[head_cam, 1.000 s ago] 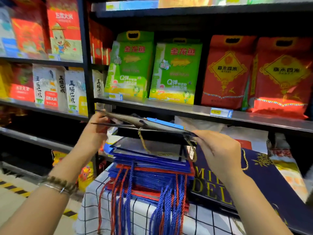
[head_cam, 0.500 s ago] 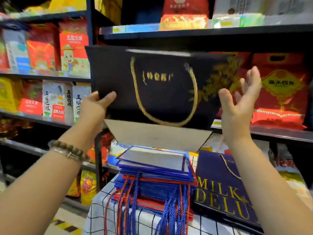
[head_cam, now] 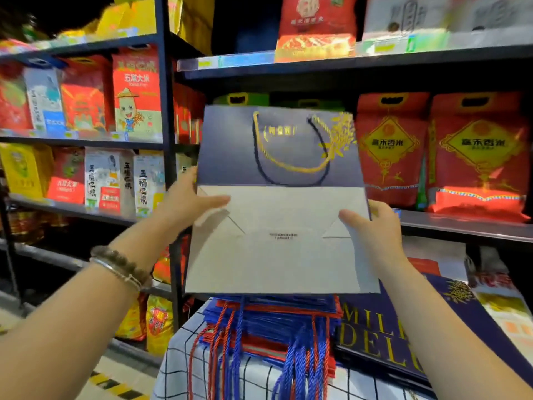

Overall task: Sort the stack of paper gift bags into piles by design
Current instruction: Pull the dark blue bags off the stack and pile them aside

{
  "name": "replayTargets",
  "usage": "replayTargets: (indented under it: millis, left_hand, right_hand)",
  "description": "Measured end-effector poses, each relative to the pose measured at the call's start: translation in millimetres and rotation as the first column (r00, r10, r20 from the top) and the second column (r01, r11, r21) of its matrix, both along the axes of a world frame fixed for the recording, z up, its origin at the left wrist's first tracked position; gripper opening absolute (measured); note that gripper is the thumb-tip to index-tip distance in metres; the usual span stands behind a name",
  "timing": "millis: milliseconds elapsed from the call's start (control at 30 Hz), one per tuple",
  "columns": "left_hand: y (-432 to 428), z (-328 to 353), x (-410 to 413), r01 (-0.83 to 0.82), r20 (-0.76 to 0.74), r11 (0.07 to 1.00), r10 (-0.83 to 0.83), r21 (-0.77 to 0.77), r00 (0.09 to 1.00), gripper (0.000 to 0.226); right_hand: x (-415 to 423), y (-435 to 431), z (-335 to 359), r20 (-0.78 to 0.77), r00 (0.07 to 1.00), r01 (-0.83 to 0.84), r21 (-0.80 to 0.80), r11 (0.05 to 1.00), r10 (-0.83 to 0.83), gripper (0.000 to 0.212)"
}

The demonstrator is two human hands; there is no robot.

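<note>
Left grip [head_cam: 196, 203] pinches the left edge of the navy bag [head_cam: 277, 157], upright between both grips above the mixed stack [head_cam: 271, 319], right grip [head_cam: 372, 229] pinches its right edge; best lowered flat onto the likely-matching navy pile [head_cam: 375, 342] beneath the right grip.

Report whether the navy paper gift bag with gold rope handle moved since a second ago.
Yes. The navy paper gift bag tipped up from flat above the blue-and-red bag stack to upright.
</note>
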State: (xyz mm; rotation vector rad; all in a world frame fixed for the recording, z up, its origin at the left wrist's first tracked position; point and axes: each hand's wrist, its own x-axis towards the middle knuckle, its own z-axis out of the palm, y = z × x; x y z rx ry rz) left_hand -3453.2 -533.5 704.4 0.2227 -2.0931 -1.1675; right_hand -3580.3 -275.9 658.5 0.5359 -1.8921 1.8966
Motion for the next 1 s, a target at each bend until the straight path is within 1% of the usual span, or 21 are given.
replayTargets:
  millis: [67, 100, 133, 167, 233, 300, 333, 400, 467, 500, 567, 600, 700, 800, 900, 1000]
  left_hand:
    - [12, -18, -10, -0.055, 0.097, 0.99, 0.068, -0.126, 0.993, 0.084]
    - [20, -25, -17, -0.076, 0.147, 0.98, 0.103, -0.183, 0.984, 0.091]
    - [27, -32, -27, -0.07, 0.186, 0.972, 0.113, -0.224, 0.976, 0.092]
    - [38, -38, -36, -0.051, 0.205, 0.965, 0.107, -0.259, 0.973, 0.089]
    - [63, -48, -56, 0.009, 0.227, 0.955, 0.062, -0.296, 0.972, 0.077]
    - [93, -56, -75, 0.08, 0.268, 0.951, 0.004, -0.299, 0.964, 0.069]
    - [110, -60, -84, 0.117, 0.295, 0.95, -0.029, -0.288, 0.955, 0.069]
    - [143, -67, -101, 0.187, 0.343, 0.945, -0.088, -0.269, 0.935, 0.071]
    - [173, -75, -117, 0.23, 0.386, 0.931, -0.109, -0.284, 0.916, 0.073]
    - [185, -82, -124, 0.244, 0.409, 0.922, -0.106, -0.301, 0.906, 0.073]
    - [206, -95, -137, 0.271, 0.467, 0.91, -0.1, -0.315, 0.879, 0.068]
    - [213, -102, -142, 0.291, 0.504, 0.905, -0.102, -0.311, 0.858, 0.064]
    - [227, -119, -157, 0.345, 0.629, 0.886, -0.081, -0.31, 0.773, 0.055]
    - [232, -131, -165, 0.354, 0.693, 0.877, -0.033, -0.326, 0.721, 0.053]
    - [236, -136, -169, 0.358, 0.711, 0.86, 0.006, -0.362, 0.704, 0.051]
    - [240, -139, -171, 0.372, 0.715, 0.839, 0.029, -0.397, 0.698, 0.051]
  right_hand:
    - [4, 13, -6, 0.021, 0.999, 0.045, 0.034, 0.998, -0.046, 0.033]
    - [6, 22, -11, 0.035, 0.997, 0.062, 0.048, 0.997, -0.064, 0.037]
    - [9, 33, -15, 0.044, 0.995, 0.087, 0.1, 0.991, -0.092, 0.042]
    - [12, 46, -19, 0.051, 0.989, 0.123, 0.198, 0.972, -0.136, 0.046]
    - [11, 74, -27, 0.032, 0.969, 0.214, 0.385, 0.897, -0.245, 0.052]
    - [6, 106, -38, 0.05, 0.935, 0.282, 0.499, 0.82, -0.352, 0.056]
    - [3, 120, -45, 0.062, 0.918, 0.299, 0.542, 0.785, -0.392, 0.056]
    - [3, 148, -55, 0.075, 0.884, 0.317, 0.627, 0.711, -0.461, 0.048]
    - [0, 171, -67, 0.095, 0.855, 0.315, 0.685, 0.657, -0.51, 0.038]
    - [-3, 183, -75, 0.116, 0.834, 0.301, 0.723, 0.622, -0.539, 0.041]
    - [-12, 202, -90, 0.122, 0.792, 0.272, 0.806, 0.525, -0.598, 0.061]
    - [-16, 209, -98, 0.117, 0.776, 0.272, 0.825, 0.495, -0.62, 0.065]
    - [-26, 220, -114, 0.122, 0.767, 0.264, 0.836, 0.482, -0.63, 0.057]
    - [-35, 222, -127, 0.145, 0.789, 0.199, 0.859, 0.471, -0.597, 0.058]
    - [-40, 222, -134, 0.179, 0.774, 0.166, 0.868, 0.468, -0.608, 0.053]
    - [-42, 223, -138, 0.198, 0.757, 0.165, 0.864, 0.475, -0.623, 0.052]
